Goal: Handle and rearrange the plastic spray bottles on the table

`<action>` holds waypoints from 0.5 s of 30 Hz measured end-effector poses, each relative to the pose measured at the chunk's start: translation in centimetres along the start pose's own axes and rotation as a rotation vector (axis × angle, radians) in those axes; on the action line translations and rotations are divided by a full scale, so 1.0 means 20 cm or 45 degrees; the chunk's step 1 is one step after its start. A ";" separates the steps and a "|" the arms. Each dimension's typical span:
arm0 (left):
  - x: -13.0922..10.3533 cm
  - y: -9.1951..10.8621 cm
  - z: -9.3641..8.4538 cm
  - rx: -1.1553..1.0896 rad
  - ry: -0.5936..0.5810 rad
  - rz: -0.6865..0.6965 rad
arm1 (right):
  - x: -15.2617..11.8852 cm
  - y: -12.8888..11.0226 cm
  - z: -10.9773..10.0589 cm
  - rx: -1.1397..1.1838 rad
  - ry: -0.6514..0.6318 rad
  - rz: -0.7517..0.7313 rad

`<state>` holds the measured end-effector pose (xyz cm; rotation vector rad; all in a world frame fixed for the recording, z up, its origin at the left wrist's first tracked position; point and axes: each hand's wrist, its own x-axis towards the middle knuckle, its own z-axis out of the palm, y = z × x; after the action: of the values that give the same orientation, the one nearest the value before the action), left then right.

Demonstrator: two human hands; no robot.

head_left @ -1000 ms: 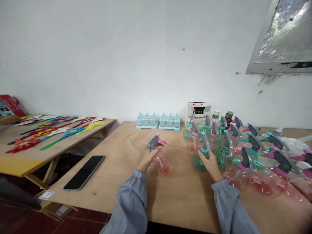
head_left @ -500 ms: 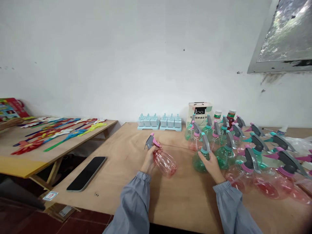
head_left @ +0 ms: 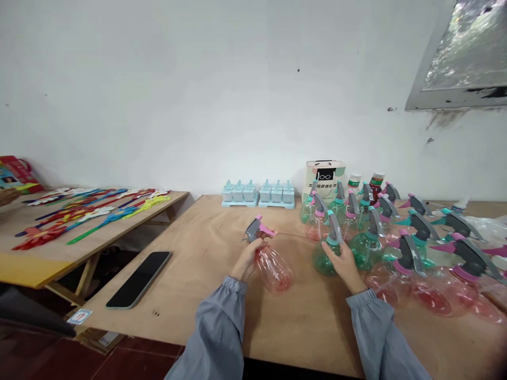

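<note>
The left hand (head_left: 246, 259) is closed round the neck of a pink bottle (head_left: 273, 269), just under its grey and pink sprayer (head_left: 256, 230); the bottle is tilted, its base swung toward the person and to the right, low over the table (head_left: 206, 285), though whether it touches the wood cannot be told; the right hand (head_left: 344, 262) lies with fingers curled against a green bottle (head_left: 325, 258) that stands upright at the front left of the cluster, the palm on its right side, a hold rather than a full clasp; behind and to the right of it stand many more spray bottles (head_left: 400, 248), green and pink, crowded close together; at the back of the table sit two pale blue moulds (head_left: 257, 194) and, just right of them, a white box (head_left: 325, 177); a black phone (head_left: 139, 278) lies flat near the table's left edge, well apart from both hands; a second table (head_left: 47, 258) to the left bears coloured sticks (head_left: 87, 211).
</note>
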<state>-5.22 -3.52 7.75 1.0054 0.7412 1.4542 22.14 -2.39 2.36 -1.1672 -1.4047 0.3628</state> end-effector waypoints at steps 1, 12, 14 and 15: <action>0.00 0.00 0.00 0.009 -0.023 -0.007 | 0.00 0.00 0.00 0.000 -0.001 0.001; 0.01 -0.01 0.00 -0.110 0.076 0.009 | 0.00 0.00 0.00 0.009 0.020 0.004; 0.01 -0.02 -0.01 -0.144 0.110 0.027 | 0.00 0.00 0.00 0.015 0.016 -0.005; 0.02 -0.02 -0.02 -0.155 0.133 0.043 | 0.00 0.00 0.00 0.016 0.011 -0.006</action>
<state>-5.40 -3.03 7.29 0.8576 0.7047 1.5713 22.08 -2.33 2.30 -1.1537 -1.3956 0.3625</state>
